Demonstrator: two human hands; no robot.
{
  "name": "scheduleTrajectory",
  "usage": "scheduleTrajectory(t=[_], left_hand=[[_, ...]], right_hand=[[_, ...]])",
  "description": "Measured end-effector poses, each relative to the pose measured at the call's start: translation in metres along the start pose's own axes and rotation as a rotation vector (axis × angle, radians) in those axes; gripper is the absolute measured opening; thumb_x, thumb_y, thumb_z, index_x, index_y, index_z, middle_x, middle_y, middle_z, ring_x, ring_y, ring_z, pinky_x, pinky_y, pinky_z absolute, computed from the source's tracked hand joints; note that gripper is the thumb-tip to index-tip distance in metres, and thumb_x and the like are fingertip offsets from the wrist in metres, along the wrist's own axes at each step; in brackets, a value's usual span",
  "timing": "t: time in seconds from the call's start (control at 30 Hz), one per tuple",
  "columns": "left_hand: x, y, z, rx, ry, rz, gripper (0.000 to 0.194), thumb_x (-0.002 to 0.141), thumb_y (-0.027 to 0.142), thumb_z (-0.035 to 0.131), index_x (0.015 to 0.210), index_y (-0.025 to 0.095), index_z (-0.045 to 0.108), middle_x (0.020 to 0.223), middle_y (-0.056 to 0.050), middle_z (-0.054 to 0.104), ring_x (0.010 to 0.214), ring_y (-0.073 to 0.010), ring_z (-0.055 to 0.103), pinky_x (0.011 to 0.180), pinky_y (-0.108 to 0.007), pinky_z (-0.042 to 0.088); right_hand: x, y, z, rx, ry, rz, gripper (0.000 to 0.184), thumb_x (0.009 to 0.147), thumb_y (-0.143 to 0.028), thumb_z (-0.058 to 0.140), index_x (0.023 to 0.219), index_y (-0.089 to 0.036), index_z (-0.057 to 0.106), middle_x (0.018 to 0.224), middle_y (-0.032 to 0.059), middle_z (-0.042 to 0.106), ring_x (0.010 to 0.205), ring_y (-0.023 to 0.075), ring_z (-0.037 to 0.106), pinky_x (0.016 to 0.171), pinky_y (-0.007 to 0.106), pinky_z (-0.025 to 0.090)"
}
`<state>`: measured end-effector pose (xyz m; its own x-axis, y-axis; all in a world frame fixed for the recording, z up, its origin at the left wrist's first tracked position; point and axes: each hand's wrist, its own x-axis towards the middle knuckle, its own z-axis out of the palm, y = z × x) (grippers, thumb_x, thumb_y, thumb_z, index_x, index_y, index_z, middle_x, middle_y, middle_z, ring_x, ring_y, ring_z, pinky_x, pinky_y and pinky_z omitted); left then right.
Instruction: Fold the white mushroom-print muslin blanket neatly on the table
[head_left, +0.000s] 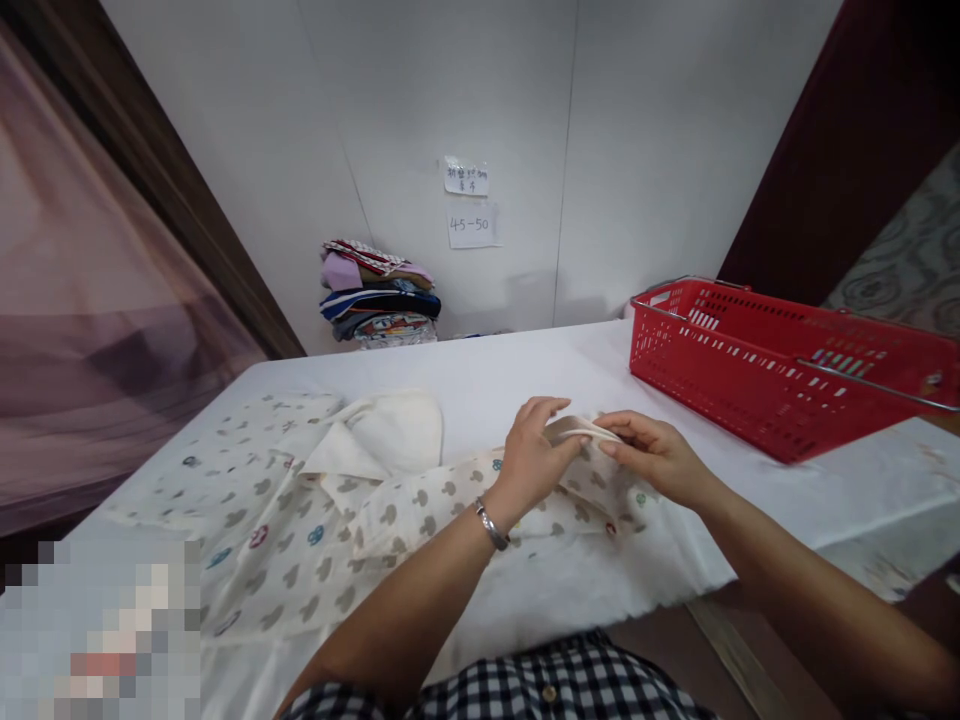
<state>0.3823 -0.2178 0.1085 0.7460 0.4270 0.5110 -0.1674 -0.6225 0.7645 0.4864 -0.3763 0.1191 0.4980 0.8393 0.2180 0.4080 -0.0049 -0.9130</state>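
A cream child's garment (285, 500) printed with small grey, blue and red shapes lies spread on the white-covered table (525, 360); its plain lining shows near the collar. My left hand (531, 460), with a metal bracelet on the wrist, pinches the cream cuff (576, 428) at the end of the garment's sleeve. My right hand (654, 455) grips the same cuff from the right side. Both hands meet at the cuff, near the table's middle.
A red plastic basket (780, 375) with metal handles stands at the right of the table. A stack of folded clothes (379, 295) sits at the back against the white wall, under two paper notes (469, 200). A pinkish curtain hangs at the left.
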Motion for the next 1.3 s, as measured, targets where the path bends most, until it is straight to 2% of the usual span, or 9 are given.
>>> scheduleTrajectory(t=[0.07,0.2,0.47,0.67,0.93,1.03,1.13,1.2,1.3], left_hand=[[0.004,0.002,-0.004,0.003,-0.059,0.043,0.033,0.068,0.027,0.069,0.100,0.022,0.061,0.106,-0.003,0.062,0.100,-0.0195,0.054,0.088,-0.033,0.042],[0.007,0.009,-0.011,-0.108,-0.239,-0.022,0.009,0.077,0.028,0.059,0.076,0.020,0.062,0.076,0.001,0.062,0.074,-0.0135,0.056,0.071,-0.026,0.044],[0.032,0.022,-0.044,-0.425,-0.197,-0.071,0.018,0.074,0.034,0.063,0.076,0.017,0.056,0.069,0.002,0.055,0.064,-0.0093,0.050,0.060,-0.021,0.040],[0.062,0.050,-0.099,-0.475,-0.031,0.039,0.019,0.072,0.032,0.068,0.078,0.019,0.055,0.070,0.002,0.057,0.061,-0.0084,0.052,0.055,-0.019,0.042],[0.089,0.066,-0.151,-0.554,0.251,0.297,0.019,0.067,0.016,0.073,0.075,0.015,0.056,0.069,0.002,0.057,0.060,-0.0082,0.053,0.057,-0.021,0.045],[0.097,0.062,-0.167,-0.502,0.363,0.338,0.019,0.065,0.014,0.073,0.073,0.013,0.056,0.065,0.003,0.057,0.056,-0.0068,0.051,0.053,-0.019,0.044],[0.102,0.053,-0.180,-0.421,0.421,0.297,0.019,0.064,0.016,0.074,0.069,0.014,0.055,0.061,0.004,0.056,0.051,-0.0067,0.049,0.048,-0.019,0.042],[0.105,0.045,-0.186,-0.395,0.449,0.261,0.020,0.062,0.018,0.074,0.068,0.015,0.055,0.059,0.004,0.055,0.048,-0.0068,0.048,0.046,-0.019,0.042],[0.104,0.039,-0.189,-0.384,0.456,0.233,0.021,0.061,0.018,0.074,0.069,0.015,0.056,0.060,0.004,0.057,0.050,-0.0075,0.050,0.048,-0.021,0.044]], right_hand=[[0.000,0.001,0.001,-0.057,0.025,-0.035,0.027,0.082,-0.039,0.056,0.104,-0.025,0.059,0.089,0.0016,0.065,0.073,0.0160,0.056,0.062,0.026,0.043],[0.002,0.007,-0.002,-0.126,0.046,-0.067,0.031,0.081,-0.039,0.056,0.108,-0.024,0.057,0.093,0.0022,0.065,0.078,0.0165,0.058,0.066,0.026,0.045],[-0.001,0.056,-0.032,-0.153,-0.130,0.148,0.033,0.074,-0.045,0.060,0.094,-0.020,0.064,0.085,0.0000,0.064,0.078,0.0188,0.058,0.068,0.028,0.047],[-0.012,0.096,-0.049,-0.240,-0.158,0.200,0.026,0.072,-0.037,0.060,0.090,-0.019,0.065,0.085,-0.0002,0.065,0.082,0.0200,0.057,0.073,0.029,0.045],[-0.023,0.104,-0.046,-0.474,-0.267,0.146,0.023,0.069,-0.038,0.063,0.080,-0.018,0.063,0.079,0.0025,0.062,0.074,0.0188,0.055,0.071,0.030,0.045],[-0.032,0.104,-0.052,-0.505,-0.254,0.075,0.034,0.068,-0.047,0.065,0.087,-0.019,0.065,0.103,0.0072,0.061,0.097,0.0240,0.054,0.087,0.036,0.042],[-0.044,0.104,-0.061,-0.448,-0.236,0.125,0.047,0.065,-0.053,0.067,0.101,-0.023,0.065,0.134,0.0072,0.044,0.123,0.0286,0.038,0.101,0.039,0.032],[-0.051,0.103,-0.068,-0.363,-0.256,0.230,0.049,0.069,-0.057,0.062,0.104,-0.023,0.065,0.129,0.0065,0.051,0.118,0.0277,0.045,0.097,0.038,0.037],[-0.060,0.100,-0.078,-0.341,-0.243,0.337,0.046,0.076,-0.059,0.052,0.096,-0.021,0.068,0.093,0.0035,0.067,0.086,0.0226,0.060,0.078,0.034,0.047]])
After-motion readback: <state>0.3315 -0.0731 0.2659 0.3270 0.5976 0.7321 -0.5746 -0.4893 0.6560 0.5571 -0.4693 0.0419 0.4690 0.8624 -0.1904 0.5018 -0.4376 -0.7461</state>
